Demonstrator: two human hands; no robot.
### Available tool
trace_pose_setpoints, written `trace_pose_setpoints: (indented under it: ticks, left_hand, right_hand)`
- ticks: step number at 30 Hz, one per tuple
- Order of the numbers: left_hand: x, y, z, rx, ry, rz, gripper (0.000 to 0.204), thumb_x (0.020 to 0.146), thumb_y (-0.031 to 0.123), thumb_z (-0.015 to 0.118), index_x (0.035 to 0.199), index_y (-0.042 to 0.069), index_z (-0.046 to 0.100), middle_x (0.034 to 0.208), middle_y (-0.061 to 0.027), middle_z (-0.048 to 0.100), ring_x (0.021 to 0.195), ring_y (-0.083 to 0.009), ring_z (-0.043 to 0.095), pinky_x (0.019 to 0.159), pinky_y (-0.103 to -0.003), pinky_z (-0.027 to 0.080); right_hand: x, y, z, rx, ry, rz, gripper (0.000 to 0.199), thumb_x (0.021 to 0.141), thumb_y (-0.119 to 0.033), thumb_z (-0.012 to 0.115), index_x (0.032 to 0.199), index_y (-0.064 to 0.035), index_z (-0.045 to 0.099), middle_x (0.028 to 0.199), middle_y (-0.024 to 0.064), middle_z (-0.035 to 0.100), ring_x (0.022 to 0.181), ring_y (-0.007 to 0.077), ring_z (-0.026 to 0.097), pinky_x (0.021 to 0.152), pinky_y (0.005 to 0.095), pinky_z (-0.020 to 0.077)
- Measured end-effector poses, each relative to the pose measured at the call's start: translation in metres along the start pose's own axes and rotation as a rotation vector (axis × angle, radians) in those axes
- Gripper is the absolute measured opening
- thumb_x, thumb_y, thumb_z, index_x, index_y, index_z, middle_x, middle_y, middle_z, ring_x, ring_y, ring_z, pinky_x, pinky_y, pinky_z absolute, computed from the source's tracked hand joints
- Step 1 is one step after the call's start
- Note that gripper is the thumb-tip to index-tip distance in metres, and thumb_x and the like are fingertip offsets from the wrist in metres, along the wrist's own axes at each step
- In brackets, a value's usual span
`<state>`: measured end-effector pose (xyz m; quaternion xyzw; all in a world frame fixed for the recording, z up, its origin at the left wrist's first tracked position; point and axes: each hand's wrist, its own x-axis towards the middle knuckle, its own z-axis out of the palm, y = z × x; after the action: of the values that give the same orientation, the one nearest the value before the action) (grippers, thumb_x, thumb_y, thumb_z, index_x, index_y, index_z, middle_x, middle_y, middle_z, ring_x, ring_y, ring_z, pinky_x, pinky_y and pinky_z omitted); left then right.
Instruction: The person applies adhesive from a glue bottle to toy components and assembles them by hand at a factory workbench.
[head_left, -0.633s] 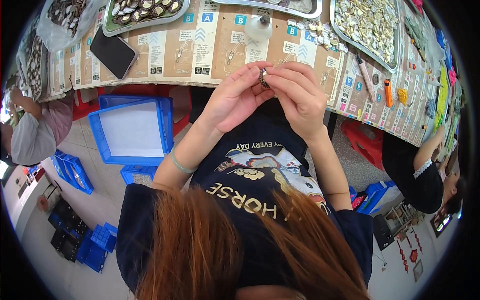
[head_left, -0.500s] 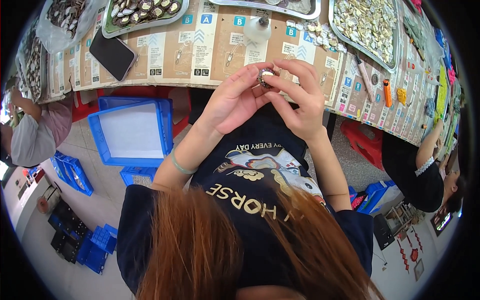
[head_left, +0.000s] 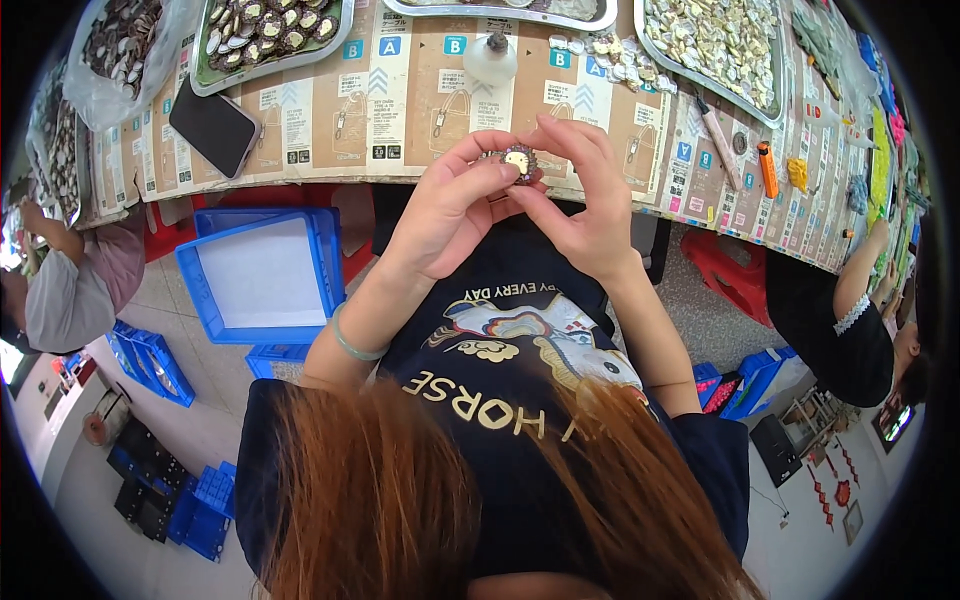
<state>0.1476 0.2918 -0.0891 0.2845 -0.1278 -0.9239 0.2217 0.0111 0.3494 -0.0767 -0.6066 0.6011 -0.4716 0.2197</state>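
My left hand (head_left: pixel 452 205) holds a small round disc (head_left: pixel 519 160) with a dark, beaded-looking rim and a pale cream centre, its thumb lying over the near left of the face. My right hand (head_left: pixel 590 195) is curved about the disc's right side. Its thumb is at the lower edge and its bent forefinger above the upper edge; finger contact is partly hidden. Both hands are raised at the table's near edge. Similar dark-rimmed discs fill a metal tray (head_left: pixel 345 30) with a green bottom, at the far left.
On the cardboard-covered table (head_left: pixel 330 120) lie a phone (head_left: pixel 214 127), a white bottle (head_left: pixel 490 62), loose pale pieces (head_left: pixel 630 62), a tray of pale pieces (head_left: pixel 715 50), a pink pen-like tool (head_left: pixel 717 140) and an orange cutter (head_left: pixel 767 170). Blue crates (head_left: pixel 190 262) stand left; people sit at both sides.
My right forefinger has lifted off the disc's face to above its edge, and my left thumb now covers part of it. The disc has shifted slightly left, its pale face more visible.
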Motion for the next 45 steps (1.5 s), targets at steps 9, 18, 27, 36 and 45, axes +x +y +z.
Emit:
trace_pose_setpoints:
  ticks: [9, 18, 27, 36, 45]
  left_hand:
    - [0.006, -0.002, 0.001, -0.073, -0.008, -0.054, 0.025, 0.078, 0.005, 0.050, 0.102, 0.000, 0.045, 0.088, -0.0082, 0.054, 0.084, -0.0157, 0.054, 0.076, -0.029, 0.044]
    - [0.008, -0.002, 0.002, -0.087, -0.044, -0.065, 0.024, 0.079, 0.007, 0.049, 0.101, -0.001, 0.047, 0.084, -0.0075, 0.054, 0.080, -0.0140, 0.053, 0.075, -0.028, 0.044]
    - [0.007, 0.000, 0.002, -0.115, -0.058, -0.022, 0.022, 0.078, 0.006, 0.051, 0.100, 0.001, 0.047, 0.084, -0.0063, 0.055, 0.081, -0.0145, 0.053, 0.074, -0.027, 0.045]
    - [0.019, 0.100, -0.019, 0.579, 0.378, 0.655, 0.019, 0.079, 0.007, 0.054, 0.097, 0.002, 0.050, 0.086, -0.0058, 0.056, 0.076, -0.0119, 0.055, 0.069, -0.022, 0.043]
    - [0.066, 0.193, -0.018, 2.087, 0.703, 1.106, 0.021, 0.073, 0.019, 0.058, 0.092, 0.008, 0.060, 0.083, -0.0134, 0.058, 0.077, -0.0250, 0.054, 0.067, -0.032, 0.042]
  right_hand:
    - [0.004, 0.002, -0.007, -0.038, -0.032, -0.027, 0.051, 0.060, -0.006, 0.068, 0.108, -0.0011, 0.050, 0.091, 0.0082, 0.058, 0.087, 0.0242, 0.050, 0.074, 0.0319, 0.0427]
    - [0.006, 0.005, -0.007, -0.064, -0.045, -0.052, 0.052, 0.059, -0.006, 0.068, 0.107, -0.0014, 0.051, 0.091, 0.0077, 0.058, 0.086, 0.0235, 0.050, 0.073, 0.0313, 0.0427]
    - [0.008, -0.003, -0.004, -0.051, -0.004, -0.063, 0.048, 0.059, -0.005, 0.068, 0.104, -0.0019, 0.052, 0.095, 0.0072, 0.056, 0.087, 0.0226, 0.050, 0.071, 0.0301, 0.0437]
    - [0.030, -0.018, -0.016, -0.080, 0.025, 0.034, 0.044, 0.064, -0.004, 0.066, 0.105, -0.0006, 0.050, 0.099, 0.0134, 0.053, 0.094, 0.0281, 0.049, 0.079, 0.0325, 0.0405]
    - [0.067, -0.003, -0.010, 0.033, 0.089, 0.232, 0.041, 0.070, -0.010, 0.062, 0.107, -0.0008, 0.046, 0.097, 0.0129, 0.053, 0.091, 0.0242, 0.050, 0.075, 0.0313, 0.0408]
